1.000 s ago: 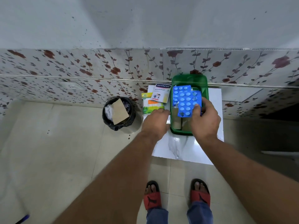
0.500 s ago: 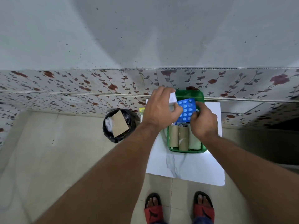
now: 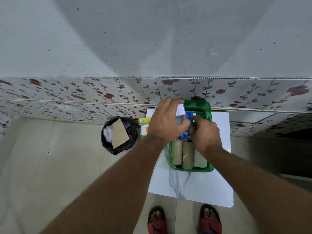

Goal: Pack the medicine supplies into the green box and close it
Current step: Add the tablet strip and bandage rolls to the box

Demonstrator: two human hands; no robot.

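Since half a second ago, both hands sit lower over the green box (image 3: pixel 208 108), and the blue blister pack (image 3: pixel 188 115) is pushed further down, so that less of it shows. Left hand (image 3: pixel 166 122) is curled around a white carton (image 3: pixel 179 110), fingers over its far edge and thumb toward the right hand; the carton stands tilted just above the box's far-left corner. Right hand (image 3: pixel 205 135) has its fingertips pinched on the blister pack, which lies inside the box directly beneath and between the two sets of fingers; only a blue strip beyond the right fingertips and a few white pills (image 3: pixel 183 135) under the left thumb show. Whether the pack rests on the box floor cannot be told. Near the right wrist, toward the person, three rolls (image 3: pixel 187 154) lie side by side in the box's near end, two brown and one paler, touching each other. The box stands open on a white marble-pattern board (image 3: pixel 190 186); no lid can be made out. Left of the left knuckles, a pack of cotton buds (image 3: pixel 144 128) lies on the board, partly hidden by the hand. Further left, on the floor, stands a black bin (image 3: pixel 118 135) with a brown card in it. Red sandals (image 3: pixel 211 222) show at the bottom edge.
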